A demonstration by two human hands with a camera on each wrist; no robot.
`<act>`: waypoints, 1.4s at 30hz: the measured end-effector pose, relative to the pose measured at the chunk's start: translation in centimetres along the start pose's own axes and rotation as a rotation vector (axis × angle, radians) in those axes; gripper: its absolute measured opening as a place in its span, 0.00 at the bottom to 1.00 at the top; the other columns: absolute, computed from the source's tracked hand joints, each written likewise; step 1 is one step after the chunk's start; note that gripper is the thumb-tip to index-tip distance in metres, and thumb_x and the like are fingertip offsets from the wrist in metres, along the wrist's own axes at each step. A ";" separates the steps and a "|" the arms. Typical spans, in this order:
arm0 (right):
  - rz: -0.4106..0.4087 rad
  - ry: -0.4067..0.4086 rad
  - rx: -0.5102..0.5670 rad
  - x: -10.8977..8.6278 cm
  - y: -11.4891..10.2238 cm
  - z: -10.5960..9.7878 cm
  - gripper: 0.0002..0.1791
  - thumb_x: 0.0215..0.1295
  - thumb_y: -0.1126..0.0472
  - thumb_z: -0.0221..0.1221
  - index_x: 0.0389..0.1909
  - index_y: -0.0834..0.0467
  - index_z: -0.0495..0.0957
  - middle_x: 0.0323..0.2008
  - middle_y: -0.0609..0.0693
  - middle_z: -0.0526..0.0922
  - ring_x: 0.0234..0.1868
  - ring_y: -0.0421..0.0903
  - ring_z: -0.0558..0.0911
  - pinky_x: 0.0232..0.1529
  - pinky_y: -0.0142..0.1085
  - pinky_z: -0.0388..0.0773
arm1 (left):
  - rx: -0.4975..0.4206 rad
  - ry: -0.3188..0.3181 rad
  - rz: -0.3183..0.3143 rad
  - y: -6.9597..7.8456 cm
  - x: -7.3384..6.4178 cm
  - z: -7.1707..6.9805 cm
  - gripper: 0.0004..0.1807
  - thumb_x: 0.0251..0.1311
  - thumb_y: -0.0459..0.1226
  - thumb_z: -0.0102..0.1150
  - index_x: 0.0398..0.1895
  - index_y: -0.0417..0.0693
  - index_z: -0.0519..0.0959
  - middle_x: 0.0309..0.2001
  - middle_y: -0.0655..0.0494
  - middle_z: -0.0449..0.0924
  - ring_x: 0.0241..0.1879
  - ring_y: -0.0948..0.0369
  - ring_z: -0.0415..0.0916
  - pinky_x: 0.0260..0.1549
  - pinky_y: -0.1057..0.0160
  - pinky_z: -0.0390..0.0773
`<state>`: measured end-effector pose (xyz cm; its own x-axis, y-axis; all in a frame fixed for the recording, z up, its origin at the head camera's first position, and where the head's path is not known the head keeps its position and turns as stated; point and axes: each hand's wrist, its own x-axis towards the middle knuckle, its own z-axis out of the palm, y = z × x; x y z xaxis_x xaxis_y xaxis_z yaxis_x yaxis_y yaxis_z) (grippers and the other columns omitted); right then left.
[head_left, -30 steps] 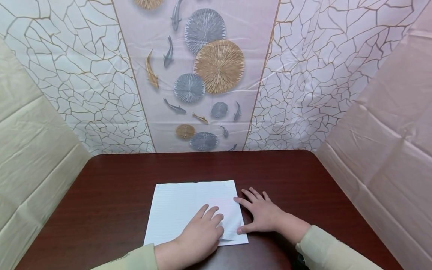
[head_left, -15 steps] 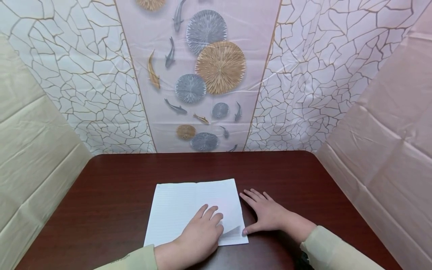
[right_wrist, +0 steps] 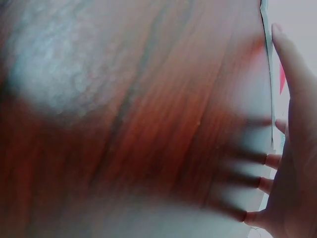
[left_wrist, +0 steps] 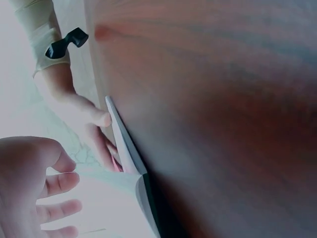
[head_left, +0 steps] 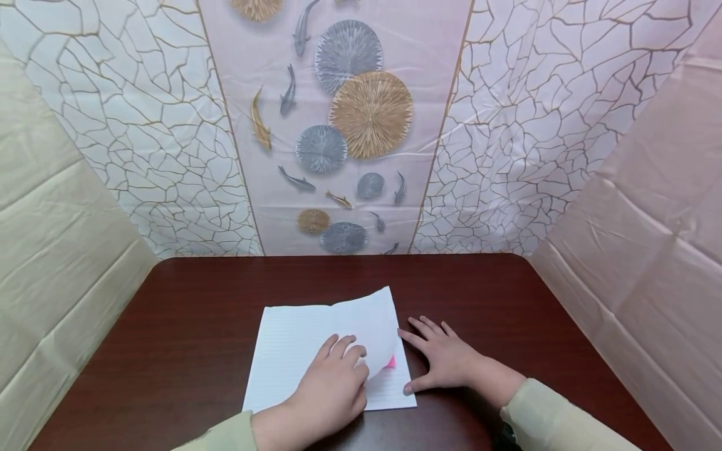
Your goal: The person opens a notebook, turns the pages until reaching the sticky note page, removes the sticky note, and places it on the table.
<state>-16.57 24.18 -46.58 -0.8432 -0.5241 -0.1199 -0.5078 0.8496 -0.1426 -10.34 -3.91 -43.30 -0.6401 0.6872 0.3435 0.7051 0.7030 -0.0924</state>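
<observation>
On dark table (head_left: 169, 351): saw notebook (head_left: 293, 347) lying open | at left hand (head_left: 329, 391): saw thumb and fingers pinching lifted page (head_left: 372, 319) | at right hand (head_left: 442, 358): saw fingers spread, thumb at notebook's edge | judged page-turn partway, pink mark (head_left: 392, 362) uncovered, flattening over left undone.

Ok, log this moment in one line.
notebook: open on table; left hand: pinches lifted page; right hand: at notebook's right edge; pink patch: partly visible

One red-brown table (head_left: 169, 338), far corners rounded. Behind: one backdrop (head_left: 507, 144), brown-veined white, its pink panel (head_left: 425, 37) bearing fish (head_left: 260, 122) and discs (head_left: 371, 114). Creased beige sheets (head_left: 643, 219) flank both sides.
</observation>
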 end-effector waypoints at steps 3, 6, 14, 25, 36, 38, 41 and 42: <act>-0.002 0.007 -0.010 0.0 0.0 0.1 0.63 0.40 0.12 0.52 0.77 0.42 0.57 0.76 0.57 0.56 0.75 0.61 0.54 0.67 0.67 0.53 | 0.000 0.024 -0.025 -0.2 0.1 -0.4 0.08 0.56 0.45 0.61 0.24 0.54 0.81 0.49 0.56 0.79 0.61 0.49 0.70 0.64 0.43 0.65; -0.002 0.008 -0.001 0.1 -0.1 0.1 0.63 0.40 0.12 0.52 0.77 0.41 0.57 0.75 0.57 0.56 0.75 0.61 0.54 0.67 0.67 0.53 | 0.000 0.050 -0.053 -0.5 0.2 -1.1 0.08 0.57 0.46 0.61 0.26 0.54 0.81 0.50 0.55 0.78 0.62 0.49 0.69 0.64 0.43 0.64; -0.003 -0.018 0.008 0.2 -0.1 0.0 0.63 0.40 0.13 0.53 0.77 0.42 0.57 0.76 0.58 0.56 0.75 0.62 0.53 0.66 0.68 0.53 | -0.028 0.125 -0.152 -1.8 0.1 -2.9 0.06 0.56 0.43 0.61 0.30 0.51 0.81 0.51 0.53 0.78 0.62 0.48 0.68 0.66 0.43 0.62; -0.005 -0.024 0.007 0.2 -0.1 0.0 0.63 0.40 0.13 0.53 0.77 0.42 0.56 0.76 0.57 0.55 0.75 0.62 0.53 0.66 0.68 0.52 | -0.017 0.261 -0.253 -4.1 -1.9 -4.5 0.04 0.54 0.40 0.62 0.23 0.54 0.80 0.48 0.52 0.79 0.60 0.46 0.70 0.63 0.41 0.63; 0.013 -0.039 0.025 0.1 -0.2 -0.3 0.63 0.40 0.13 0.53 0.77 0.42 0.55 0.76 0.57 0.54 0.76 0.62 0.51 0.67 0.68 0.51 | -0.001 0.298 -0.330 -4.9 -4.2 -5.2 0.07 0.57 0.39 0.60 0.21 0.54 0.80 0.46 0.51 0.80 0.58 0.45 0.71 0.64 0.40 0.61; 0.013 -0.036 0.029 0.1 -0.2 -0.2 0.63 0.40 0.13 0.54 0.77 0.42 0.55 0.76 0.57 0.54 0.76 0.62 0.51 0.67 0.69 0.50 | -0.001 0.303 -0.354 -5.1 -4.7 -5.2 0.08 0.56 0.39 0.60 0.20 0.54 0.79 0.46 0.51 0.80 0.58 0.45 0.71 0.64 0.40 0.61; 0.007 -0.028 0.027 0.1 -0.1 -0.1 0.63 0.40 0.13 0.54 0.77 0.41 0.55 0.76 0.57 0.55 0.76 0.61 0.51 0.66 0.69 0.51 | -0.001 0.308 -0.386 -5.4 -5.6 -5.1 0.09 0.55 0.38 0.59 0.18 0.55 0.77 0.46 0.52 0.81 0.58 0.44 0.72 0.63 0.40 0.60; 0.005 -0.024 0.026 0.1 0.0 0.0 0.63 0.40 0.13 0.54 0.77 0.42 0.55 0.76 0.57 0.55 0.76 0.62 0.52 0.66 0.69 0.51 | 0.001 0.309 -0.396 -5.6 -5.9 -5.0 0.09 0.55 0.38 0.59 0.18 0.55 0.76 0.46 0.51 0.81 0.58 0.44 0.72 0.63 0.40 0.60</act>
<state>-16.67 24.10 -46.57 -0.8409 -0.5217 -0.1438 -0.4990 0.8503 -0.1671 -8.98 -12.78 -40.08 -0.7381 0.2808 0.6135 0.4254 0.8995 0.1002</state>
